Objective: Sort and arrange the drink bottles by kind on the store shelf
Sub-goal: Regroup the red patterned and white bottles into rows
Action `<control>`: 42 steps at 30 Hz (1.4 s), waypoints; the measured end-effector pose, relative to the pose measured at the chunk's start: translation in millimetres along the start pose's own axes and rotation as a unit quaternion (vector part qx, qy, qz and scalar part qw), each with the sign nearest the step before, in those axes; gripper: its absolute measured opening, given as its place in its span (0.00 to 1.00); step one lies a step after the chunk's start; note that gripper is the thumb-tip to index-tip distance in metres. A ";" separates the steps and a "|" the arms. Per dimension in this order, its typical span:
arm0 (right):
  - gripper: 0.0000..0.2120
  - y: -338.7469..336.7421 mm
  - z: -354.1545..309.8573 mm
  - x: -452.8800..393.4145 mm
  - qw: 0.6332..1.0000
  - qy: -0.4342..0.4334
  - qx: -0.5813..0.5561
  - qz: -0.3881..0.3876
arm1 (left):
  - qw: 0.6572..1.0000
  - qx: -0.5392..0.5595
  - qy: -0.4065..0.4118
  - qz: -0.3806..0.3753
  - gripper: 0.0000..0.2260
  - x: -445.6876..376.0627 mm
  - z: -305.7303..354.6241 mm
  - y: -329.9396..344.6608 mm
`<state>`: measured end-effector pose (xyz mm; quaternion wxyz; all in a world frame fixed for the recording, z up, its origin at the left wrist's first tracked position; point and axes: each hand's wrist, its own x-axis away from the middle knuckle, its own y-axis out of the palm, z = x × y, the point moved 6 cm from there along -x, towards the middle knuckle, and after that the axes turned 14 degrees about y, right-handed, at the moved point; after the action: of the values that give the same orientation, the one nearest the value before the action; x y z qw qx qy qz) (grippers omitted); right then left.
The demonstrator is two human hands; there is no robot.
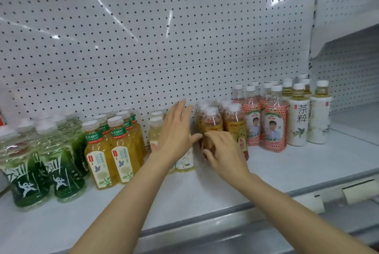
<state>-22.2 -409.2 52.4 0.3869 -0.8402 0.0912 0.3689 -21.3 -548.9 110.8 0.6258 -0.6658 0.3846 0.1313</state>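
Head view, near to far: shelf front edge w/ price strip, both forearms reaching in. Right hand curls round the amber bottle low down, fingers wrapped on its label, probably to slot it w/ the like amber ones behind. Left hand is flat, fingers straight & spread, resting against the pale bottles beside it, likely keeping that row back. Further off: green bottles & yellow bottles left; red bottles & white bottles right, grouped by kind.

Left hand flat, fingers straight, right hand fingers curled
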 end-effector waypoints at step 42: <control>0.35 -136.9 246.7 -109.7 0.987 0.049 0.155 0.013 | 0.957 0.244 -0.150 -0.054 0.13 -212.0 165.6 90.4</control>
<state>-175.7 -153.0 102.3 0.5027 -0.7860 0.1771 0.3133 -173.6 -313.3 153.6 0.8257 -0.4855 0.2701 0.0977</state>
